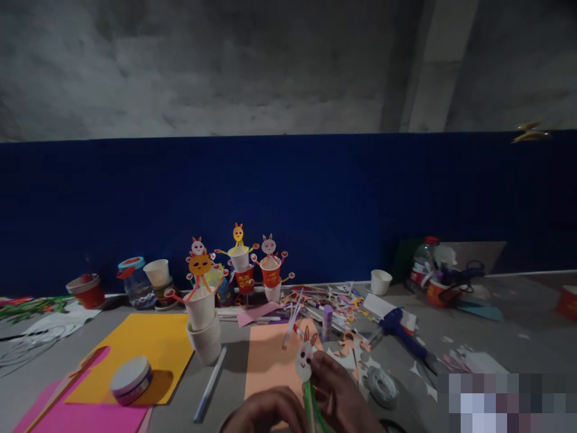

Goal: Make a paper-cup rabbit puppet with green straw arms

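Observation:
My right hand [336, 388] pinches a white paper rabbit head [303, 362] with pointed ears and a drawn face. Green strips [310, 403] hang below the head and run out of the bottom edge. Close beside the strips, my left hand [270, 412] is curled, its fingertips partly cut off, so what it grips is hidden. Behind my hands lies a sheet of peach paper [265, 352]. To the left, stacked white paper cups [202, 331] carry an orange animal head [199, 263]. More cup figures with paper heads [268, 245] stand further back.
A blue glue gun [403, 334], a tape roll [381, 386] and paper scraps [356, 355] lie right of my hands. A purple glue stick [327, 322] stands behind. Leftward are a marker [210, 385], a round jar [131, 380] and yellow paper [135, 337]. A blue partition [288, 192] bounds the table.

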`<state>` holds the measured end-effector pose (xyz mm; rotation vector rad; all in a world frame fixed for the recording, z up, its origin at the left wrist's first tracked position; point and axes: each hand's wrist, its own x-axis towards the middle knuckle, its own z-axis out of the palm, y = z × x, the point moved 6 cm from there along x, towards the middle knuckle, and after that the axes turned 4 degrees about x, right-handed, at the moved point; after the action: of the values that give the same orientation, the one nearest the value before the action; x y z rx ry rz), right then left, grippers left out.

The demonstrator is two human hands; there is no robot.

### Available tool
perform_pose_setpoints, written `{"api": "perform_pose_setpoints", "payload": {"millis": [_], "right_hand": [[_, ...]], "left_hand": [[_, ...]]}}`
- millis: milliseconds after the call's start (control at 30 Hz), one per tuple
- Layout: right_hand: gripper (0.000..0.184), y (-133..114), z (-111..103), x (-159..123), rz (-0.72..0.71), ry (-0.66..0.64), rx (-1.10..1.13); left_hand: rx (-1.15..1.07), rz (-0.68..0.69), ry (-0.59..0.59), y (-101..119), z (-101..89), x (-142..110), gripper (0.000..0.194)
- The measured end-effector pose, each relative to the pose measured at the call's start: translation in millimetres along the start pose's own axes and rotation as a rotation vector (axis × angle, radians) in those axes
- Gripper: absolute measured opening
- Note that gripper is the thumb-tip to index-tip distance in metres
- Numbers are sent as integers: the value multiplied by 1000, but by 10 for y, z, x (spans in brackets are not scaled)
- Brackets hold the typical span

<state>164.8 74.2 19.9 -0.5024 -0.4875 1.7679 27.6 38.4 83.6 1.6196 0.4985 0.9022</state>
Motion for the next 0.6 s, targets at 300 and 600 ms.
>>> {"api": "perform_pose_setpoints", "payload": {"millis": [300, 600], "right_hand": [[36, -40, 34, 38, -47, 10, -141], [29, -331, 173, 64, -124, -32, -268]], "left_hand": [[-243, -240, 136, -393, -67, 296, 44], [-217, -275, 470, -624, -112, 215, 49]]}}
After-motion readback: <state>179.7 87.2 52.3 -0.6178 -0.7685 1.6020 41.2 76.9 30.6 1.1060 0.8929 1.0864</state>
